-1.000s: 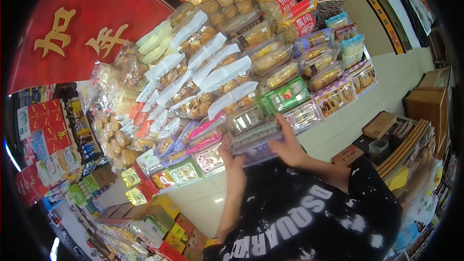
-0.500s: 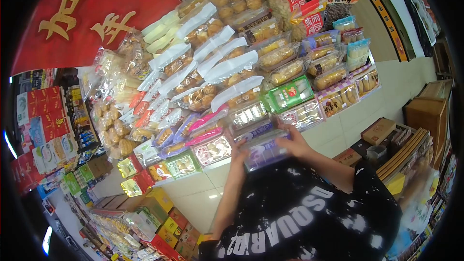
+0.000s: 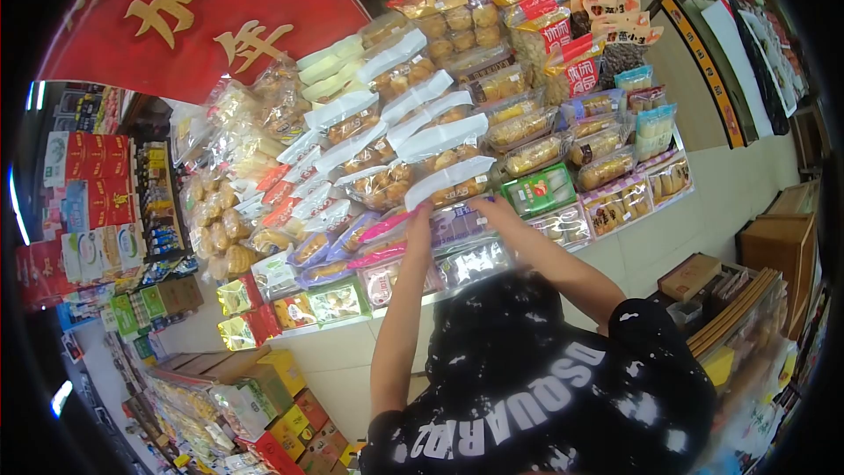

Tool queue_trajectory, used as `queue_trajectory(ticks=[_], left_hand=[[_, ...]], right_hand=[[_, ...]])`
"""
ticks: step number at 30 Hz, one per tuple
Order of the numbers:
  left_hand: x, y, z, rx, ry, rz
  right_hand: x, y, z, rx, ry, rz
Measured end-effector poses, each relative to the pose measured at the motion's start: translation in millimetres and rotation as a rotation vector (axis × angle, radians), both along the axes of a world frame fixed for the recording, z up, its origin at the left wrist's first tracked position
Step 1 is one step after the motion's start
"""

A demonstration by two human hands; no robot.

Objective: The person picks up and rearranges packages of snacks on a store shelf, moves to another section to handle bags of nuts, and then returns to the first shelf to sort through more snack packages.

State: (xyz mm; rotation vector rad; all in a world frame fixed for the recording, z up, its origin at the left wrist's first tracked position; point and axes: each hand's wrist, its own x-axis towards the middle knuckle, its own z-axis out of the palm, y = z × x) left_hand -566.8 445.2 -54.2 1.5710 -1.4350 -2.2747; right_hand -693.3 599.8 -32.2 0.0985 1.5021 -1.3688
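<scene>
A clear pack with a purple label (image 3: 459, 223) lies among the snack rows, between my two hands. My left hand (image 3: 419, 227) grips its left end, close to a pink-edged packet (image 3: 382, 230). At its other end, my right hand (image 3: 499, 213) has the fingers curled over the far corner, beside a green box (image 3: 538, 191) with a clear window. In front of the purple pack sits a clear pack of pale pieces (image 3: 475, 264), partly below my forearms. White-topped bags of baked goods (image 3: 453, 183) lie just behind my fingers.
Stacked bagged pastries (image 3: 422, 114) cover the display, with boxed sweets (image 3: 338, 301) along its front edge. A red banner (image 3: 290, 0) hangs at the far left. Brown cartons (image 3: 774, 237) stand at right; yellow boxes (image 3: 286, 369) are at lower left.
Both hands have moved forward, away from my body, carrying the purple-labelled pack onto the display behind the front row. The camera view has shifted slightly.
</scene>
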Motion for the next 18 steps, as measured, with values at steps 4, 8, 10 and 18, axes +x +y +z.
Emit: queue_trajectory(ticks=[4,8,10,18], left_hand=[[0.8,-3.3,-21.6,0.108,0.054,0.093],[-6.5,14.0,3.8,-0.004,-0.157,0.2],[-2.1,10.9,-4.3,0.045,-0.05,0.173],[3.4,2.3,-1.7,0.209,0.121,0.086]], right_hand=[[-1.8,-7.9,-58.2,-0.027,-0.071,-0.039],[-3.1,-7.3,-69.4,0.042,0.01,0.048],[-0.8,-8.3,-86.5,0.038,0.024,0.031],[-6.2,-3.1,-44.8,-0.069,-0.123,0.048]])
